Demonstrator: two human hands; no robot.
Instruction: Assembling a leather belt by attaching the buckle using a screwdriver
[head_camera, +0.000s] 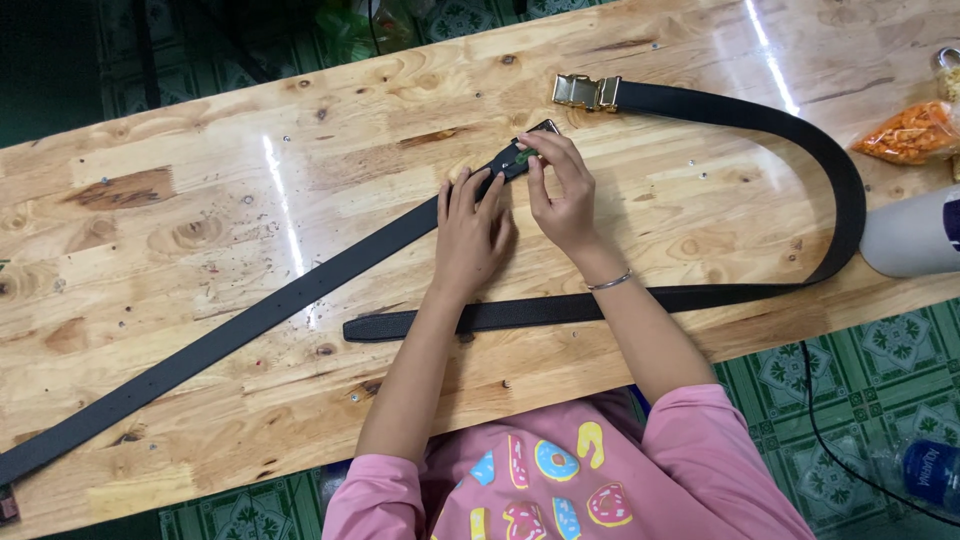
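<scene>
left hand (470, 225) presses the black belt (300, 290) flat mid-desk. right hand (560, 190) pinches its end; no buckle there yet. the gold buckle (586, 92) lies near the far edge.

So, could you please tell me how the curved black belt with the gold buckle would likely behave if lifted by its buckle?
The curved belt bends in a loop, so it would probably hang limp. Its gold buckle looks metal, likely the heavy end. On the glossy table it may slide easily.

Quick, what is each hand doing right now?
Left hand: open, pressing flat on the black belt.
Right hand: fingertips pinching something small and green at the belt's end.
</scene>
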